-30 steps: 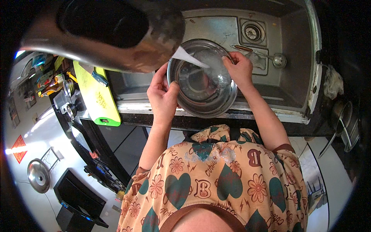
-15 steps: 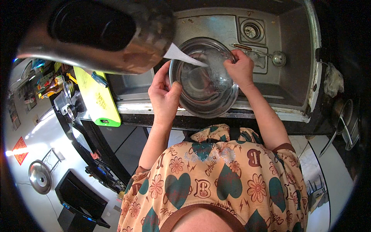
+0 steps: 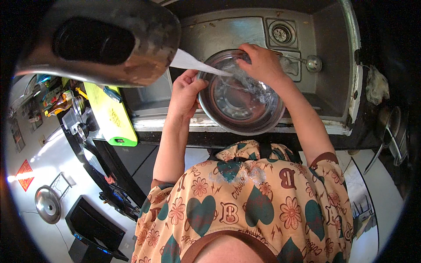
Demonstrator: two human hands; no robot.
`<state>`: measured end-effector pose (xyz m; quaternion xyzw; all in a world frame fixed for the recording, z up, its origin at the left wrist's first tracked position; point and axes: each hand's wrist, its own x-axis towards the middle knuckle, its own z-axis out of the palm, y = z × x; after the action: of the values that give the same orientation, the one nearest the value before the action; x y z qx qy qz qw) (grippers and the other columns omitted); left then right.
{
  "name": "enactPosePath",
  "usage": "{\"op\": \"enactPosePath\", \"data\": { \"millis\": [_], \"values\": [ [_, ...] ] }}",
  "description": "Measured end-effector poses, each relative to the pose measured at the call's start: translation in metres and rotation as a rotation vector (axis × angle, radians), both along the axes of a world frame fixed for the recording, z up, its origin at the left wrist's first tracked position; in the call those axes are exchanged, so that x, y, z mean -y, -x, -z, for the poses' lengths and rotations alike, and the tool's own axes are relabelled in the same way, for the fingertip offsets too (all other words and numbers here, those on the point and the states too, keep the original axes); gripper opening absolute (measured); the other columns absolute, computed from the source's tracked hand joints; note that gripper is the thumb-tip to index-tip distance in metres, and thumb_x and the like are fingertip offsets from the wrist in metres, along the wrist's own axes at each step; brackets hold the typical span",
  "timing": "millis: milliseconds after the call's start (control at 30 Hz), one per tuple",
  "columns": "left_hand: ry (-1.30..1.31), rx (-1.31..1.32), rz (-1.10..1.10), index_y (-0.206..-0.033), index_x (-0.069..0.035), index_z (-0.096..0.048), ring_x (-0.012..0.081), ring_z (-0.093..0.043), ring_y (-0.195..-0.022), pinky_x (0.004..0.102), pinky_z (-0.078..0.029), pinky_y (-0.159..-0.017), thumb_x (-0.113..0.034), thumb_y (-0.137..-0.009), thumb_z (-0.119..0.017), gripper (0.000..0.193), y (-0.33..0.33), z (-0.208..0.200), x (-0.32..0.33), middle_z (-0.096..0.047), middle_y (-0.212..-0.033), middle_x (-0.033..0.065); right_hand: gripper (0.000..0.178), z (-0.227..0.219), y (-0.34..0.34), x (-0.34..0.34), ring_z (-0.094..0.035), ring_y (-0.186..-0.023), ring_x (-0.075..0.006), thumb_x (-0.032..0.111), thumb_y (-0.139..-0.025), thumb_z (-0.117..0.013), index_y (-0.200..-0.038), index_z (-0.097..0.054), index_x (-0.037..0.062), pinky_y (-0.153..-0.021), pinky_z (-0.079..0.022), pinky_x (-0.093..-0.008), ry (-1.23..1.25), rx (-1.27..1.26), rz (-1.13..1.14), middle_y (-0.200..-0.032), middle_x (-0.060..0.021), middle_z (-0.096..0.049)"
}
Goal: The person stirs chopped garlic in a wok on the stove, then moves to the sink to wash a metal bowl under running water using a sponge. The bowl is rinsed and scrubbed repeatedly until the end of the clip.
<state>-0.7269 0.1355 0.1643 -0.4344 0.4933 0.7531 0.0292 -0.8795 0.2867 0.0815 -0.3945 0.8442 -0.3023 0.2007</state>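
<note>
A round stainless steel bowl (image 3: 239,125) is tilted over the front edge of the sink, with clear water in its bottom. My left hand (image 3: 186,94) is closed on its left rim, thumb on top and fingers below. At the far right rim my right hand (image 3: 265,68) pinches the edge, fingers outside and thumb side inside. A white stream of water (image 3: 193,62) falls into the bowl and splashes near the right hand. It comes from a large shiny metal body (image 3: 153,65) close to the camera, which looks like a tap.
The steel sink (image 3: 219,26) has a drain (image 3: 281,33) at the back. A ball-shaped metal strainer (image 3: 313,63) lies right of the bowl. A green cutting board (image 3: 116,120) stands at left; a wire-handled strainer (image 3: 390,122) hangs at right.
The bowl has shifted right and slightly nearer to me. My right hand has moved from the right rim to the far rim. The water splash inside is now stronger.
</note>
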Motion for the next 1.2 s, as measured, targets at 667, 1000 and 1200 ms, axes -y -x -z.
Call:
{"op": "enactPosePath", "data": {
  "millis": [667, 1000, 1200],
  "values": [
    [0.080, -0.017, 0.042, -0.126, 0.010, -0.040, 0.0123, -0.062, -0.062, 0.0185, -0.046, -0.040, 0.005, -0.073, -0.054, 0.055, 0.016, 0.011, -0.008, -0.062, -0.091, 0.0143, 0.033, -0.003, 0.003, -0.013, -0.062, -0.080, -0.0329, 0.030, -0.069, -0.066, -0.093, -0.065, 0.0082, -0.069, -0.050, -0.0411, -0.060, 0.078, 0.204, -0.089, -0.0147, -0.064],
    [-0.056, -0.094, 0.051, -0.122, 0.007, -0.045, 0.0177, -0.061, -0.090, 0.0272, -0.052, -0.078, 0.007, -0.073, -0.056, 0.050, 0.023, 0.024, -0.012, -0.060, -0.106, 0.0143, 0.052, -0.006, -0.010, 0.007, -0.053, -0.096, -0.0280, 0.034, -0.063, -0.074, -0.103, -0.055, 0.0069, -0.082, -0.043, -0.0406, 0.126, -0.205, 0.006, -0.097, -0.0104, -0.056],
    [-0.080, -0.063, 0.060, -0.122, 0.006, -0.046, 0.0181, -0.061, -0.092, 0.0275, -0.052, -0.079, 0.009, -0.072, -0.055, 0.051, 0.023, 0.022, -0.014, -0.059, -0.107, 0.0145, 0.048, 0.002, -0.007, 0.002, -0.055, -0.092, -0.0269, 0.032, -0.063, -0.074, -0.100, -0.057, 0.0069, -0.081, -0.043, -0.0398, 0.177, -0.167, 0.016, -0.094, -0.0085, -0.057]
  ]
}}
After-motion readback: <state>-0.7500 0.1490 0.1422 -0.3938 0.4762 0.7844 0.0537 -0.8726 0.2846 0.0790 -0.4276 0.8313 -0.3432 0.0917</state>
